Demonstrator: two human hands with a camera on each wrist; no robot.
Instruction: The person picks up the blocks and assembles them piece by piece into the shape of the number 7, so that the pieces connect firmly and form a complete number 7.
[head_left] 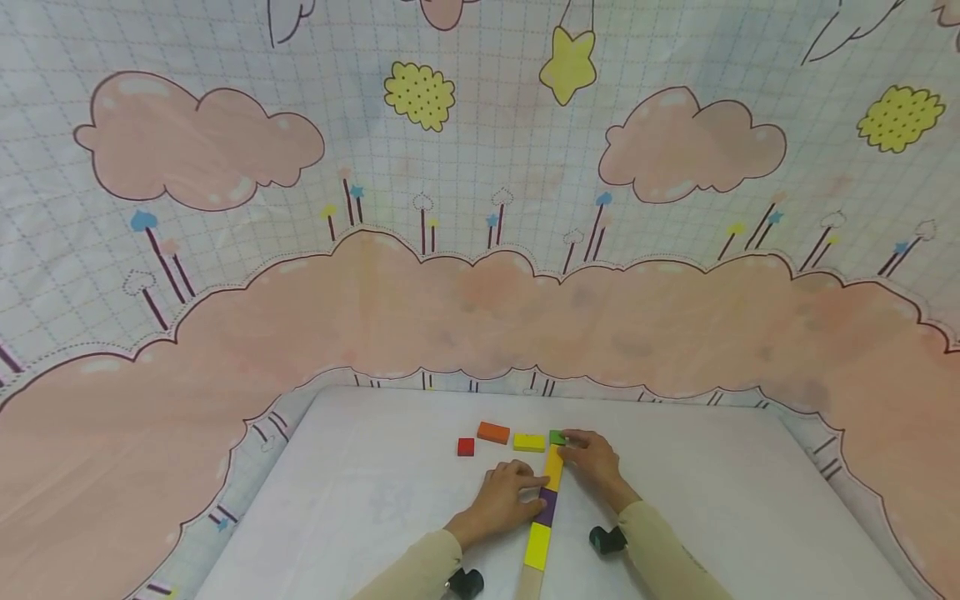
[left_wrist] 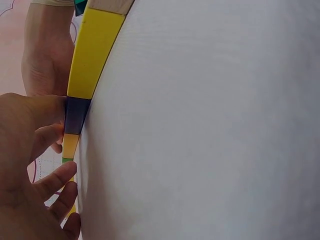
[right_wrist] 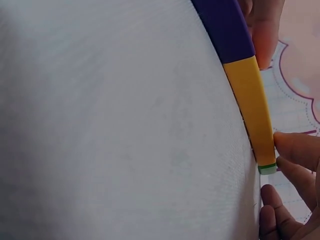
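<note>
A row of blocks runs up the table in the head view: a pale wooden block [head_left: 529, 582], a yellow block [head_left: 537, 546], a purple block [head_left: 548, 507], an orange-yellow block [head_left: 553, 468] and a green block [head_left: 556, 437] at the far end. My left hand [head_left: 501, 498] is on the row's left side, thumb at the purple block and index finger reaching the orange-yellow one. From the right side, my right hand [head_left: 596, 465] touches the far end, its index finger at the green block and its thumb against the orange-yellow block. The other fingers lie off the row.
Left of the row's far end lie a second yellow block [head_left: 529, 442], an orange block [head_left: 492, 432] and a red block [head_left: 466, 447]. Dark wrist devices [head_left: 607, 540] show beside both sleeves. A patterned cloth [head_left: 480, 308] hangs behind the white table [head_left: 360, 475].
</note>
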